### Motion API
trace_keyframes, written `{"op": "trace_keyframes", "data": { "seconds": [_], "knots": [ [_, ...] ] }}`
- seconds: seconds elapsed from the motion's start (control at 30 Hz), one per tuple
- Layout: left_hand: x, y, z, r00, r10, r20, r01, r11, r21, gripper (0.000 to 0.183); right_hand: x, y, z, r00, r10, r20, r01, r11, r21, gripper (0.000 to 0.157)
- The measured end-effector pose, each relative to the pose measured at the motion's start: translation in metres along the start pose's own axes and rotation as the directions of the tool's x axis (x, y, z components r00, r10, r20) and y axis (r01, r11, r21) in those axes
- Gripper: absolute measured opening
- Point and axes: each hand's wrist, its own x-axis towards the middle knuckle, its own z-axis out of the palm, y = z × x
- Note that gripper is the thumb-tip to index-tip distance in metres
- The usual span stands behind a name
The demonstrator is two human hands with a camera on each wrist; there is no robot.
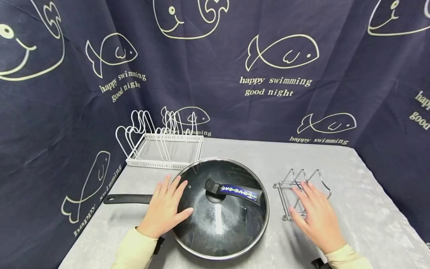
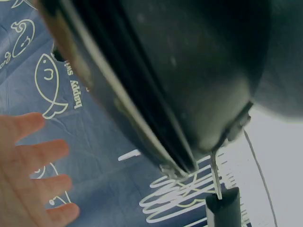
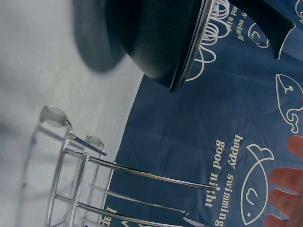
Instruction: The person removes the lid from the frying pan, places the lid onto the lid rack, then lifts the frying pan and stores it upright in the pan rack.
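Observation:
A black frying pan [image 2: 222, 85] sits on the table with a dark glass lid [image 1: 201, 224] over it. The pan's long handle [image 1: 127, 199] points left. On the lid stands a black knob handle [image 1: 240, 191] with a blue printed label. My left hand [image 1: 164, 211] hovers at the lid's left edge, fingers spread and nothing gripped. To the right of the pan, my right hand [image 1: 317, 216] is over a small chrome wire rack [image 1: 283, 201], its fingers extended. The hand hides part of this rack in the head view. In the right wrist view, the fingers [image 3: 286, 177] hold nothing.
At the back left stands a white wire rack [image 1: 161, 164] with several upright loops, just behind the pan. All of this is on a grey table [image 1: 376, 216]. A dark blue curtain [image 1: 228, 112] with fish drawings hangs behind the table and along its sides.

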Motion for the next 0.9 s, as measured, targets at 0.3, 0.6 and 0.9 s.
{"op": "trace_keyframes", "data": {
  "seconds": [0.3,0.6,0.9],
  "knots": [
    [0.002,0.003,-0.006,0.999,0.011,-0.049,-0.015,0.997,-0.073,0.071,0.007,0.0,-0.002,0.996,-0.016,-0.091,0.023,0.996,0.084,0.066],
    [0.001,0.005,-0.021,0.985,-0.1,0.142,0.127,0.973,-0.195,0.064,0.009,-0.005,-0.009,1.0,0.023,-0.016,-0.021,0.993,0.117,0.043],
    [0.003,-0.005,-0.032,0.961,-0.097,0.26,0.181,0.929,-0.323,0.055,0.013,-0.008,-0.014,0.996,0.074,0.051,-0.079,0.991,0.106,0.046]
  ]
}}
